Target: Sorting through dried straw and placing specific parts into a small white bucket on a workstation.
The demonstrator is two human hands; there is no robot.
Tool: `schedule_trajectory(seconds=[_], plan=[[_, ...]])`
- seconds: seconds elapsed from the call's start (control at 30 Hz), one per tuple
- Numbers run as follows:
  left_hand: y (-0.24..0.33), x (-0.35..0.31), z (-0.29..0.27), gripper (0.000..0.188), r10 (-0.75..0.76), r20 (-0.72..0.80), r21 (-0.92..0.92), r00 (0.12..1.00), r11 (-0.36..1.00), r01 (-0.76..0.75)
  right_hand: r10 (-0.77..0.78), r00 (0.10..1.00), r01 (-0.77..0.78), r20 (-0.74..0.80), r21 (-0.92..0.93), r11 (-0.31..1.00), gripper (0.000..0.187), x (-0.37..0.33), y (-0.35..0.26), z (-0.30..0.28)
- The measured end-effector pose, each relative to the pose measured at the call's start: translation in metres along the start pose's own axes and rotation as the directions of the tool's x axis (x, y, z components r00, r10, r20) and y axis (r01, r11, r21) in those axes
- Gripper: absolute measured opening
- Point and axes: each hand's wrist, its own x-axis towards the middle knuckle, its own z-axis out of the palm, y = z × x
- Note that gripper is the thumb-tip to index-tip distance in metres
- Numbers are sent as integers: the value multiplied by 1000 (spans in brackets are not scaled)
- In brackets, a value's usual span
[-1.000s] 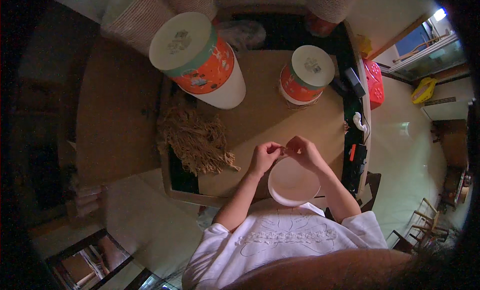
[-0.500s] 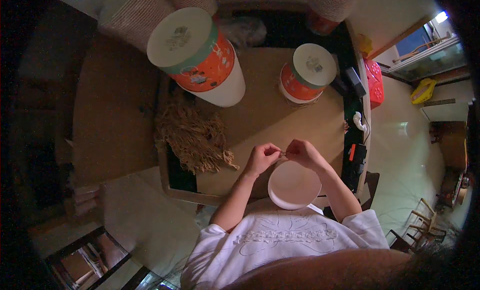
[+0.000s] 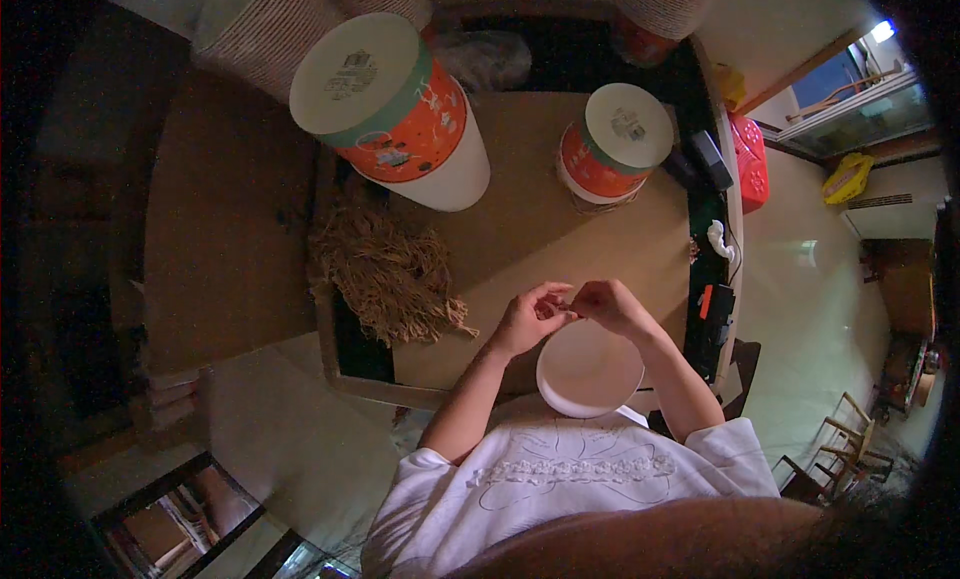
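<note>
A white paper bucket (image 3: 590,371) stands against my shirt with its round mouth facing up. At its far rim, my left hand (image 3: 533,317) and my right hand (image 3: 607,306) meet fingertip to fingertip. Both are closed in a pinch, and what lies between the fingers is too small and dim to name. To the left of my left hand lies a heap of brown twine (image 3: 390,274). Beyond my hands, a tall upside-down stack of orange, green and white paper buckets (image 3: 415,129) stands at the left, and a shorter upside-down bucket stack (image 3: 610,159) at the right.
Cardboard (image 3: 490,249) covers much of the table. Along its right side lie a dark grey box (image 3: 711,163), a crumpled white tissue (image 3: 719,240) and a black-and-orange tool (image 3: 714,314). Nested bucket stacks (image 3: 268,34) rise at the back. A red stool (image 3: 748,164) stands past the right edge.
My left hand's fingers have shifted and spread slightly around the pinch, while my right hand stays nearly in place. The bucket and the twine heap have not visibly moved.
</note>
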Motion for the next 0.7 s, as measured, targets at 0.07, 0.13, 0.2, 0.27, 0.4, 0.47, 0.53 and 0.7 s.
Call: schedule_trajectory(seconds=[0.07,0.13,0.2,0.27,0.4,0.47,0.53,0.7], plan=[[10,-2,4,12,17,33,35,999,999,-19,22,1000,-22,4,47,999,9,2,6,1],[13,-2,5,14,27,-3,272,1000,962,-25,18,1000,-18,1,72,997,9,2,6,1],[8,-2,6,12,69,-31,329,997,943,-55,13,1000,-13,-2,97,995,9,1,0,0],[6,-2,6,10,111,-50,385,993,919,-83,12,1000,-12,-1,117,993,8,-2,-8,0],[6,-4,7,13,33,-71,339,997,941,-7,45,999,-44,-3,110,993,7,-3,-10,0],[3,-3,6,11,3,-90,304,996,952,25,-43,999,44,-26,34,998,6,-2,-5,1],[0,-2,2,14,-67,-43,279,997,957,77,-55,998,56,-27,24,998,6,-1,-2,4],[-14,0,-1,20,-27,-53,59,998,998,30,-42,998,40,-50,-41,998,9,-3,-11,5]])
